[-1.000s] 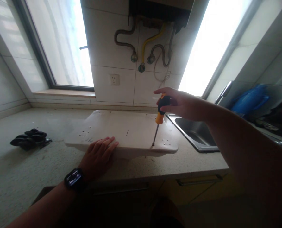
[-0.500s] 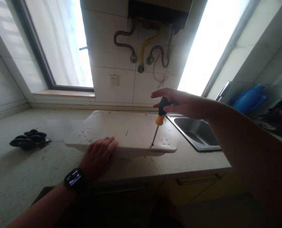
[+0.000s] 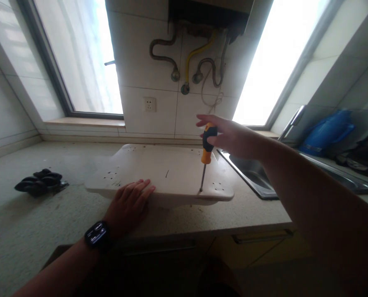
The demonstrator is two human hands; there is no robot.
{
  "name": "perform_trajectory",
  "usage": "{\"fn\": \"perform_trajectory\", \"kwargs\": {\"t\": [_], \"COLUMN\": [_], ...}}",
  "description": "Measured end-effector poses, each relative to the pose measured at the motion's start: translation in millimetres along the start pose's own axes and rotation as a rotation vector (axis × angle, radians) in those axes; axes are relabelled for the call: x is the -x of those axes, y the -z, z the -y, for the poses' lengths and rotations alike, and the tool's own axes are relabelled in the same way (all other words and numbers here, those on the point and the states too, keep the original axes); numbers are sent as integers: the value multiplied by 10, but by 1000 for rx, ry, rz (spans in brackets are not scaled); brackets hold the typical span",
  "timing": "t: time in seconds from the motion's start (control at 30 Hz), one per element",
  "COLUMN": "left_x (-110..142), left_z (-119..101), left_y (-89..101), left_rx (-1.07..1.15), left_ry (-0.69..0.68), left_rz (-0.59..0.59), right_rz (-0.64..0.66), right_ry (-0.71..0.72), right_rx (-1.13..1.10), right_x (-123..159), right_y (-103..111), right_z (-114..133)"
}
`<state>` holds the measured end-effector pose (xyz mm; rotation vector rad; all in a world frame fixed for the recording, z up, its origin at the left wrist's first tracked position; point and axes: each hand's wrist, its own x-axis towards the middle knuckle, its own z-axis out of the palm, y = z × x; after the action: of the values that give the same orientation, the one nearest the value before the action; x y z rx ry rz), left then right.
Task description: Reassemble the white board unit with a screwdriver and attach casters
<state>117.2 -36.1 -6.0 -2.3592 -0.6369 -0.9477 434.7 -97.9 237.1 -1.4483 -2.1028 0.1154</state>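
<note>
A white board [image 3: 159, 169] with small screw holes lies flat on the countertop [image 3: 32, 222]. My left hand [image 3: 128, 204], with a watch on its wrist, lies flat and open on the board's near edge. My right hand [image 3: 230, 136] grips the black and orange handle of a screwdriver [image 3: 206, 154]. The tool stands nearly upright, its tip set on the board near the front right corner.
A steel sink [image 3: 258, 175] lies just right of the board. A pile of black caster wheels [image 3: 39, 181] sits at the left. Pipes [image 3: 186, 66] and a wall socket [image 3: 149, 104] are on the tiled wall behind. A blue object [image 3: 326, 132] rests at the far right.
The screwdriver has come more upright and my right hand has shifted slightly left round its handle. The tip stays at the same spot. My left hand has not moved.
</note>
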Motion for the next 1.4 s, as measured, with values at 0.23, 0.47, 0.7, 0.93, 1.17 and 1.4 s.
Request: {"fn": "perform_trajectory", "kwargs": {"t": [0.23,0.47,0.7,0.93,1.17,1.4], "left_x": [16,14,10,34,30,39], "left_z": [8,0,1,16,21,11], "left_y": [4,-3,-7,-24,-29,-14], "left_rx": [2,0,-14,11,10,-1], "left_ry": [5,11,6,21,25,17], "left_rz": [12,5,7,29,23,30], "right_rz": [80,-297,170,16,-151,105], "right_ry": [9,-18,34,-36,-127,-7], "right_rx": [-164,312,-194,-80,160,-269], "right_x": [42,111,121,42,64,190], "right_y": [48,-95,181,112,52,197], "right_z": [-62,-57,-211,-254,-420,-312]}}
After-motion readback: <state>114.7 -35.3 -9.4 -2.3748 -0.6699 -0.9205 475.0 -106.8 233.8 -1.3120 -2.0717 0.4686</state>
